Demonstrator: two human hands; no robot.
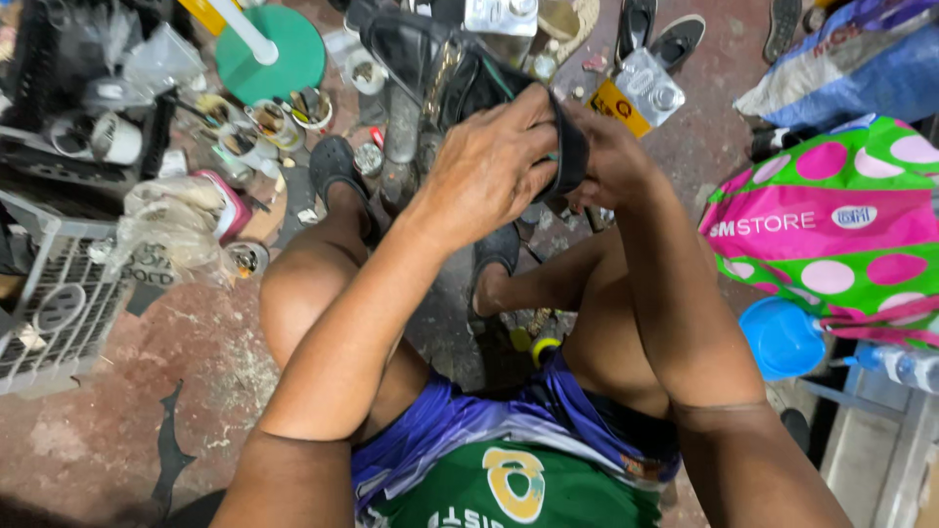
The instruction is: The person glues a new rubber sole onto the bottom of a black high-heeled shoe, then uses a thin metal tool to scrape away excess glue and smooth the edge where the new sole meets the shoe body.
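A worn reddish concrete floor [117, 411] is showing stains and pale scuffs under flat, even light. A white wire rack [49, 303] is lying at the floor's left edge, with a black crate [59, 108] sitting at its upper left corner. A green round stand base [274, 54] is resting near the top edge. A pink and green dotted bag [831, 235] is filling the right edge, with a blue bowl [782, 337] sitting just below it.
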